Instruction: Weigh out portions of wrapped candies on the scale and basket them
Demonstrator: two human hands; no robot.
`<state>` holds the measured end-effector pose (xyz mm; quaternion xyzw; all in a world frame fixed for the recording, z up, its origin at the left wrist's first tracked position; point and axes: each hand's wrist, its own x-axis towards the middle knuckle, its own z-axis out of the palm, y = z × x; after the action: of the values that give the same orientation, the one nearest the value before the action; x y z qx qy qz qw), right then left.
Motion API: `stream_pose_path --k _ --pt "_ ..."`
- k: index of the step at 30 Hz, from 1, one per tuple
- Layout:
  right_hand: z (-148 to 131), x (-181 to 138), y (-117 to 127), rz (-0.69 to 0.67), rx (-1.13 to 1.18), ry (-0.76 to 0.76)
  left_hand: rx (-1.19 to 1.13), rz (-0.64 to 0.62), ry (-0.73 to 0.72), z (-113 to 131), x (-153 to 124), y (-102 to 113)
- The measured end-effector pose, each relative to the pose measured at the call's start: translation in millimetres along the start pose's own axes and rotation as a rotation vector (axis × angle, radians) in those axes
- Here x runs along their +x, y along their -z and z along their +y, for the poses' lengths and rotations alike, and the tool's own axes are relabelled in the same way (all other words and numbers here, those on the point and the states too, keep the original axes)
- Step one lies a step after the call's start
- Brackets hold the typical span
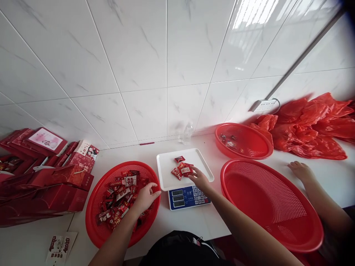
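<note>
My left hand (146,197) hovers over the right side of a red basket (91,218) full of wrapped candies (122,192). Its fingers are curved and apart, with nothing visible between them. On the white tray (166,177) of a weighing scale (190,197) lie several red wrapped candies (176,173). My right hand (201,180) reaches over the tray's right side, its thumb and fingers at the end of a red candy packet (186,170) on that small pile. The scale's blue panel has displays and number keys; the readings are too dim to make out.
Red gift boxes (63,177) are stacked on the left, near a printed card (61,247). A large red basket (249,192) and a smaller basket (244,144) with a few candies stand right. Beyond are red plastic bags (310,125), a power strip (264,105) and another person's hand (301,170).
</note>
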<state>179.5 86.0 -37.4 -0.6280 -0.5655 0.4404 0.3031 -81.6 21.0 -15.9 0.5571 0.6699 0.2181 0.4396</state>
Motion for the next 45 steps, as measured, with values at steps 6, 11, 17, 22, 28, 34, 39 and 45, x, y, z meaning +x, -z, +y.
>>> stream_pose_path --k 6,11,17,22,28,34,39,45 --pt "0 8 -10 -0.044 -0.362 0.115 -0.028 -0.018 0.057 -16 -11 -3" --pt "-7 5 -19 -0.044 -0.555 0.170 -0.063 -0.027 0.065 -23 -16 -6" --pt "-12 7 -27 -0.104 -0.833 0.250 -0.053 -0.022 0.113 -18 -23 -7" --pt "-17 8 -25 -0.075 -0.872 0.229 -0.096 -0.022 0.112 -21 -26 -7" --pt "-22 2 -41 -0.227 -0.867 0.407 -0.118 -0.028 0.124 -27 -24 -10" --pt "-20 2 -45 -0.284 -0.885 0.319 -0.115 -0.007 0.078 -24 -23 -6" --pt "-33 -28 -42 -0.206 -0.550 0.363 -0.280 0.030 0.049 2 -38 2" --pt "-47 -90 -62 -0.853 0.482 -0.087 -0.894 -0.015 0.049 50 -47 -4"
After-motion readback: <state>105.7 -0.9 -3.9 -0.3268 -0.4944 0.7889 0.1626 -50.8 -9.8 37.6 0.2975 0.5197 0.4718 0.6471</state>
